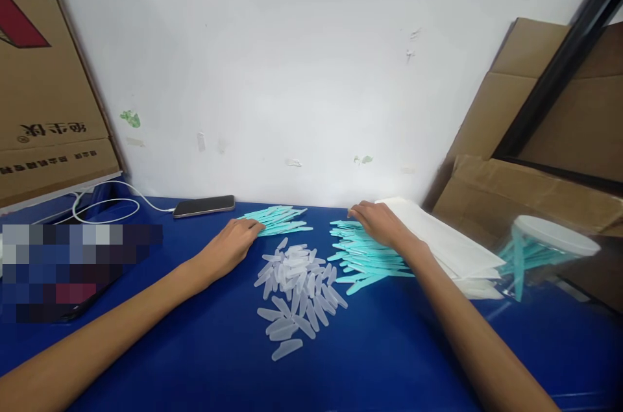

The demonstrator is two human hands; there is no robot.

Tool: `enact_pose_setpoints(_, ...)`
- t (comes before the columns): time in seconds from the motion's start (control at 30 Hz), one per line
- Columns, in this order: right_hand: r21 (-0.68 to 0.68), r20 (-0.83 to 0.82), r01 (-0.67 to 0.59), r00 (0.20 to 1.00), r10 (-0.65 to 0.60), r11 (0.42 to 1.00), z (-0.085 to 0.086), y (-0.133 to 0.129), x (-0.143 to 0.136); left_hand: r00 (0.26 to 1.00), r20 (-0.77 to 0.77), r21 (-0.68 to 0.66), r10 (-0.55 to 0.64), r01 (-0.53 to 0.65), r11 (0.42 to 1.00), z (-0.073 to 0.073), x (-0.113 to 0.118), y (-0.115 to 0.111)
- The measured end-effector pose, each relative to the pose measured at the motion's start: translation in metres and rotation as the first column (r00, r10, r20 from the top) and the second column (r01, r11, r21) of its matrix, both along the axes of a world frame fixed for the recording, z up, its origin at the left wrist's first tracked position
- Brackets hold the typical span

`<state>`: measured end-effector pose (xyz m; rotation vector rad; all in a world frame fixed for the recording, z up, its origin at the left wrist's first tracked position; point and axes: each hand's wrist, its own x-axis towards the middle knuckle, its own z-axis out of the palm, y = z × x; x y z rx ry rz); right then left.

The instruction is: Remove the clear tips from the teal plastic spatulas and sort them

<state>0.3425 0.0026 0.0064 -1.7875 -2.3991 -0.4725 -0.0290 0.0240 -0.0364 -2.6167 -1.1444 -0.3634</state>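
Observation:
My left hand (238, 240) rests at the near left side of a small heap of slim teal eyebrow razors (285, 220), its fingers closed together on their ends. My right hand (377, 220) lies over the far side of a larger heap of teal eyebrow razors (365, 256). Its fingers are loosely bent and a little apart, with no razor seen in them; the palm is hidden. Between and in front of both hands, a loose pile of translucent blade covers (294, 276) is spread on the blue table (219, 353). One cover (287, 349) lies nearest me.
A phone (204, 206) with a white cable (146, 198) lies at the back left. White sheets or bags (438, 237) are right of my right hand. Beyond them a clear tub (540, 253) holds more teal razors. Cardboard boxes (53, 87) and flaps (511, 191) flank the white wall (302, 61).

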Motion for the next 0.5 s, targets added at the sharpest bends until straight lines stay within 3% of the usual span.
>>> enact_pose_setpoints(0.23, 0.034, 0.026, -0.036, 0.999, 0.035, 0.999, 0.005, -0.006, -0.018, 0.999, -0.045, -0.001, 0.023, -0.023, 1.0, -0.004, -0.003, 0.006)
enact_pose_setpoints(0.5, 0.07, 0.045, -0.111, 0.993, 0.108, 0.991, 0.009, -0.014, -0.042, 0.998, -0.008, -0.074, 0.062, -0.063, 0.995, 0.004, -0.001, 0.009)
